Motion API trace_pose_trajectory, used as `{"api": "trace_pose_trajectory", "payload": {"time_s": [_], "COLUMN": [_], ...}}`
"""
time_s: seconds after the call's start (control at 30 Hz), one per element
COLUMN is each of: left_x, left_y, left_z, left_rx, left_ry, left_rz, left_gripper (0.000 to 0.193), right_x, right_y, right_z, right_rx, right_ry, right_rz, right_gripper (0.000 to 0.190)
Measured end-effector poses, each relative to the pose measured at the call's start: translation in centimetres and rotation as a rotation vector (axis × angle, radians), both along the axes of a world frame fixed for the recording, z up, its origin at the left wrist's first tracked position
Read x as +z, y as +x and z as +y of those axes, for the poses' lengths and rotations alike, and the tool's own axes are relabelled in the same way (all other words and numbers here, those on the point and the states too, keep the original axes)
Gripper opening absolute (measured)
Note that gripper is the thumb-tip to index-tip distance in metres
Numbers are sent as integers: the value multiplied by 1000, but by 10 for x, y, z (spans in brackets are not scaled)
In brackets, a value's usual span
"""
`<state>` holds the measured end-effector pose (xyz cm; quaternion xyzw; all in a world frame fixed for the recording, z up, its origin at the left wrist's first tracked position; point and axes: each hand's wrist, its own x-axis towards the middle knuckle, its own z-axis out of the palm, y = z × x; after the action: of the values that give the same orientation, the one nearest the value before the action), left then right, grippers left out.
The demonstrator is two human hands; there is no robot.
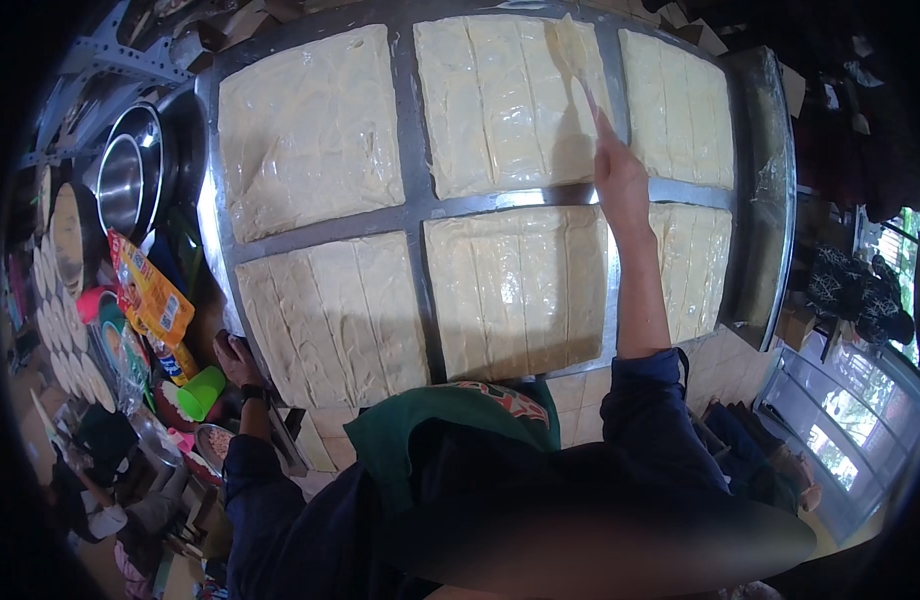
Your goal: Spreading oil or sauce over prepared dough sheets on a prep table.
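Several rectangular dough sheets lie on a metal worktable (415, 157), most with straight lines running along them. My right hand (623, 180) grips the handle of a brush (578, 60), whose pale, coated head is over the right part of the top middle dough sheet (497, 105); whether it touches is unclear. The surfaces look wet and glossy. At the table's left edge rests my left hand (237, 360), holding nothing that I can see. The top left sheet (310, 127) shows few lines. Below it lies a lined sheet (340, 322), partly in shadow.
Left of the table are metal bowls (122, 184), a yellow-orange packet (156, 289), a green cup (201, 394) and a bowl of pinkish filling (215, 442). Many pale round pieces (62, 330) lie further left. People are at the lower left (122, 495) and lower right (767, 457).
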<state>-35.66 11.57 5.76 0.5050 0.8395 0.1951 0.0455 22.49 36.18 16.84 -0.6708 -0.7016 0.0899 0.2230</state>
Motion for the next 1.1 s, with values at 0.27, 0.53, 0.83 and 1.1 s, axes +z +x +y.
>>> {"api": "trace_pose_trajectory", "payload": {"time_s": [0.27, 0.53, 0.83, 1.1], "left_x": [2, 0, -2, 0], "left_y": [3, -3, -7, -2], "left_z": [4, 2, 3, 7], "left_rx": [-14, -37, -54, -38], "left_ry": [15, 10, 17, -2], "left_rz": [2, -3, -2, -6], "left_gripper": [33, 32, 33, 34], "right_x": [-1, 0, 0, -1], "right_y": [1, 0, -2, -4], "right_z": [-21, -49, -86, -120], "right_rx": [-18, -42, -80, -127], "right_ry": [-9, -37, -85, -91], "right_rz": [29, 57, 81, 79], "right_gripper": [47, 48, 51, 51]}}
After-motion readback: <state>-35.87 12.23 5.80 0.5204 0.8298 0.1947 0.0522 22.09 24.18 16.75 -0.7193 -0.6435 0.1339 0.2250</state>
